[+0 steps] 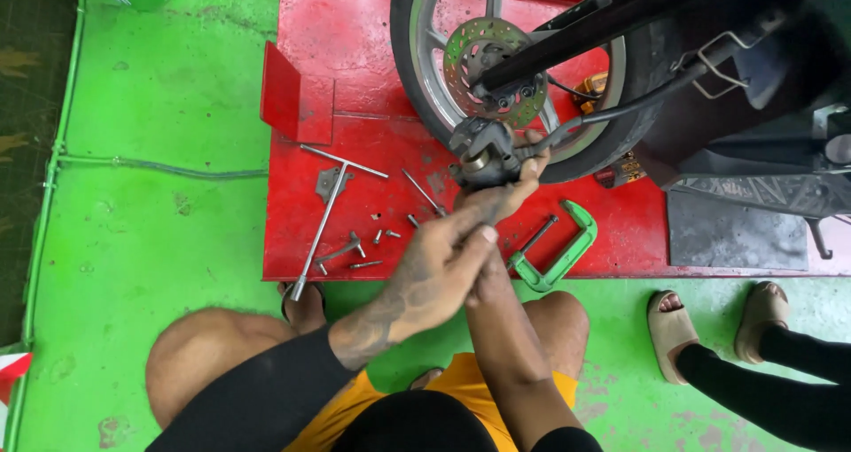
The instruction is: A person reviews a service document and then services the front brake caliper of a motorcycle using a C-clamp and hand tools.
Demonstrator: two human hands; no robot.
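Note:
My right hand (507, 195) reaches up from below and grips a grey brake caliper (483, 155), held just below the drilled brake disc (465, 49) of a motorcycle wheel (409, 71). A black hose (620, 106) runs from the caliper toward the bike. My left hand (439, 270), tattooed and in a black sleeve, lies across my right wrist with its fingers curled. Whether it holds anything is hidden.
On the red lift platform (355, 44) lie a long T-handle wrench (324, 213), a small metal plate (330, 183), several loose bolts (381, 235) and a green C-clamp (567, 248). Another person's feet in beige sandals (671, 328) stand on the green floor at the right.

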